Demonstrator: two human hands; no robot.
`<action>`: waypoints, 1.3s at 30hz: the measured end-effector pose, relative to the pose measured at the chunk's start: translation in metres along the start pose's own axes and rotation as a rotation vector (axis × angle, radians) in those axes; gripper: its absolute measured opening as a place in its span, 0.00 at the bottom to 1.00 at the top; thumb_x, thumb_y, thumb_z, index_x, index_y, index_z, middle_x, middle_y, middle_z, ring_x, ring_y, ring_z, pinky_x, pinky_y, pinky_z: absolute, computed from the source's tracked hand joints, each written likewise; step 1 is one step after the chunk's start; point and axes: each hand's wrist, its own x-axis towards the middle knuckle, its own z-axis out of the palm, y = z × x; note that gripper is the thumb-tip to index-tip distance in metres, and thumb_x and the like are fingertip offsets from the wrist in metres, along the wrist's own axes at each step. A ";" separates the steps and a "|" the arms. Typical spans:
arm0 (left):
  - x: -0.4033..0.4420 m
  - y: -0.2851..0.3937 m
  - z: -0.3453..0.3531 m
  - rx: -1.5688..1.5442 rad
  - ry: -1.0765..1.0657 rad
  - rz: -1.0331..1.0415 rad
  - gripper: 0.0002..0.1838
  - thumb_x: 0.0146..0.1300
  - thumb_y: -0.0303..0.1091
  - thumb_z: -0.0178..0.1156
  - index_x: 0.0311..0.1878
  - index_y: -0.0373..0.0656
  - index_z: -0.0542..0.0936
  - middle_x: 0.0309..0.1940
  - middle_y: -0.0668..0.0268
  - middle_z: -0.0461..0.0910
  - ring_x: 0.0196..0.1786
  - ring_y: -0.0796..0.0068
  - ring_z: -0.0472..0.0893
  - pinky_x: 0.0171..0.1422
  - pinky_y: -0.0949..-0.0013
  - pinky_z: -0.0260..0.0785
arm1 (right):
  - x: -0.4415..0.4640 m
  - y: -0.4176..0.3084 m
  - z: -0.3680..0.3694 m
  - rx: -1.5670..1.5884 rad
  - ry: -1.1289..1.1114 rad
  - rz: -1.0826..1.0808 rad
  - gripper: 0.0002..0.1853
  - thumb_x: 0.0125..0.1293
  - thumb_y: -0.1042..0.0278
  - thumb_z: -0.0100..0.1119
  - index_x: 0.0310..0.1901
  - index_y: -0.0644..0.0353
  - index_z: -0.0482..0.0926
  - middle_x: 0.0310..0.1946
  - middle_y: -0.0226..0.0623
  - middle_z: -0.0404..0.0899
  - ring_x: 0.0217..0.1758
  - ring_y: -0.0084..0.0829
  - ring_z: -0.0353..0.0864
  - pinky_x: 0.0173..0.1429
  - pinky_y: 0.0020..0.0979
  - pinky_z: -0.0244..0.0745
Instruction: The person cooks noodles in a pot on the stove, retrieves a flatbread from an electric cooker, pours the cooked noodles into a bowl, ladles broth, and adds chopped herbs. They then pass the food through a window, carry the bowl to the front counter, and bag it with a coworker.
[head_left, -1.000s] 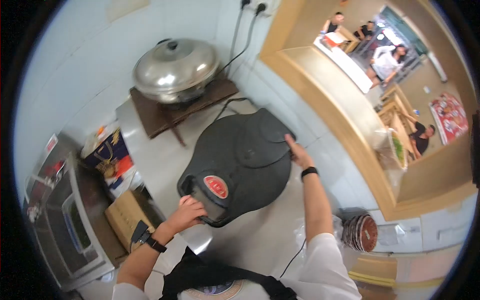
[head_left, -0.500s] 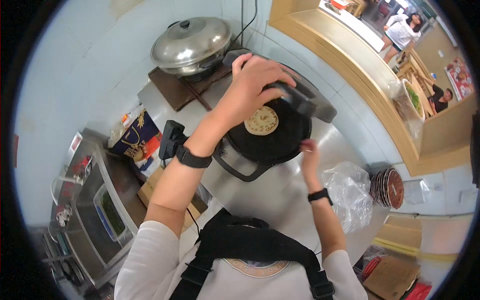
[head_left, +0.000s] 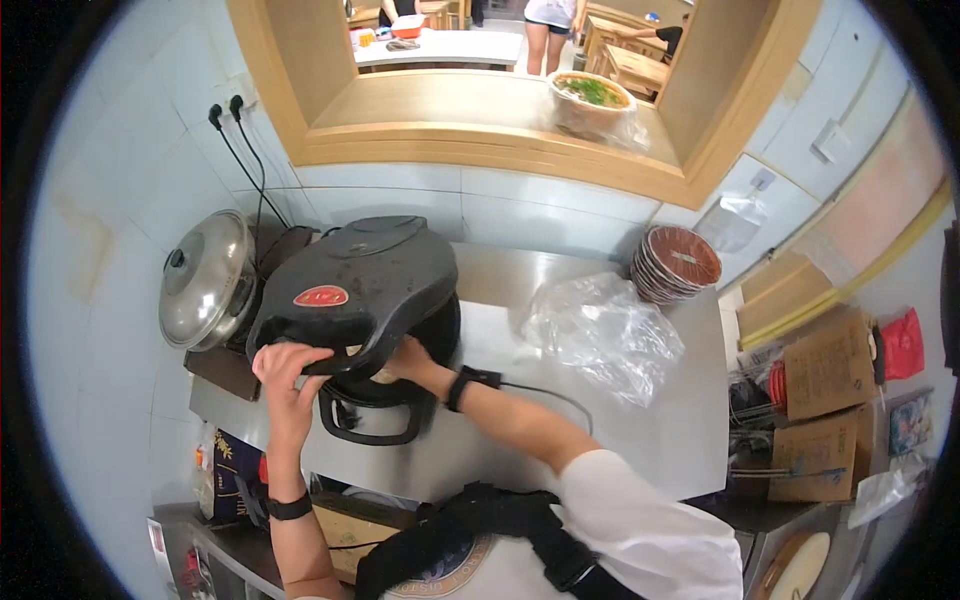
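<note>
The black electric griddle (head_left: 355, 270) has its lid part-way up, with a red label near the front. My left hand (head_left: 290, 370) is closed on the lid's front handle (head_left: 345, 360). Under the raised lid, my right hand (head_left: 412, 360) reaches into the pan, its fingers mostly hidden. A small pale patch (head_left: 384, 376) beside those fingers looks like part of the flatbread; the rest is covered by the lid. The pan's lower handle (head_left: 370, 437) juts toward me over the steel counter (head_left: 480, 400).
A lidded steel wok (head_left: 208, 275) stands left of the griddle. To the right are a clear plastic bag (head_left: 605, 335) and stacked brown bowls (head_left: 678, 262). A bagged bowl with greens (head_left: 592, 100) sits on the serving-window ledge. Cardboard boxes (head_left: 825, 365) are at far right.
My view has swung toward the serving window. The lid now covers the flatbread from above, and my right hand has gone from the pan's edge to inside, under the lid.
</note>
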 end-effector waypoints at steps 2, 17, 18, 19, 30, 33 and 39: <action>-0.019 -0.008 0.005 -0.036 -0.040 -0.014 0.14 0.39 0.28 0.62 0.34 0.47 0.78 0.31 0.69 0.73 0.43 0.69 0.69 0.57 0.64 0.48 | -0.047 -0.014 -0.074 -0.019 -0.225 0.333 0.35 0.42 0.55 0.66 0.50 0.67 0.65 0.51 0.51 0.67 0.54 0.44 0.66 0.56 0.37 0.62; -0.128 -0.002 0.088 -0.081 -0.300 -0.326 0.19 0.42 0.21 0.56 0.42 0.46 0.74 0.43 0.62 0.70 0.50 0.61 0.67 0.57 0.63 0.54 | -0.179 0.155 -0.579 0.138 0.553 0.739 0.21 0.58 0.57 0.56 0.43 0.68 0.70 0.34 0.41 0.76 0.37 0.29 0.77 0.28 0.26 0.73; -0.124 0.003 0.087 -0.095 -0.277 -0.317 0.20 0.41 0.20 0.54 0.42 0.45 0.74 0.43 0.61 0.69 0.51 0.60 0.67 0.58 0.62 0.54 | -0.179 0.154 -0.579 0.136 0.578 0.736 0.21 0.58 0.57 0.56 0.43 0.68 0.70 0.34 0.41 0.76 0.37 0.29 0.77 0.28 0.26 0.73; -0.126 0.008 0.086 -0.123 -0.262 -0.294 0.21 0.41 0.19 0.52 0.42 0.45 0.73 0.44 0.60 0.69 0.52 0.59 0.66 0.58 0.62 0.55 | -0.181 0.156 -0.576 -0.208 0.653 0.737 0.26 0.56 0.50 0.55 0.44 0.69 0.71 0.34 0.45 0.77 0.38 0.34 0.77 0.33 0.31 0.72; -0.139 0.076 0.124 -0.203 -0.284 -0.411 0.15 0.43 0.15 0.48 0.35 0.40 0.76 0.37 0.60 0.72 0.45 0.60 0.70 0.52 0.64 0.60 | -0.224 0.211 -0.576 -0.249 0.814 0.681 0.10 0.58 0.65 0.54 0.33 0.64 0.70 0.17 0.33 0.71 0.13 0.20 0.66 0.16 0.22 0.58; -0.147 0.078 0.123 -0.224 -0.262 -0.429 0.14 0.44 0.15 0.48 0.34 0.41 0.76 0.37 0.60 0.73 0.45 0.60 0.70 0.51 0.64 0.61 | -0.229 0.166 -0.560 0.120 0.884 0.493 0.10 0.59 0.67 0.52 0.38 0.62 0.67 0.18 0.29 0.70 0.14 0.15 0.62 0.15 0.18 0.53; -0.152 0.052 0.107 -0.290 -0.176 -0.440 0.13 0.45 0.15 0.48 0.33 0.40 0.76 0.35 0.61 0.73 0.43 0.61 0.72 0.50 0.64 0.62 | -0.203 0.044 -0.516 0.262 0.677 0.374 0.05 0.60 0.70 0.48 0.37 0.59 0.67 0.21 0.25 0.69 0.12 0.13 0.59 0.12 0.15 0.48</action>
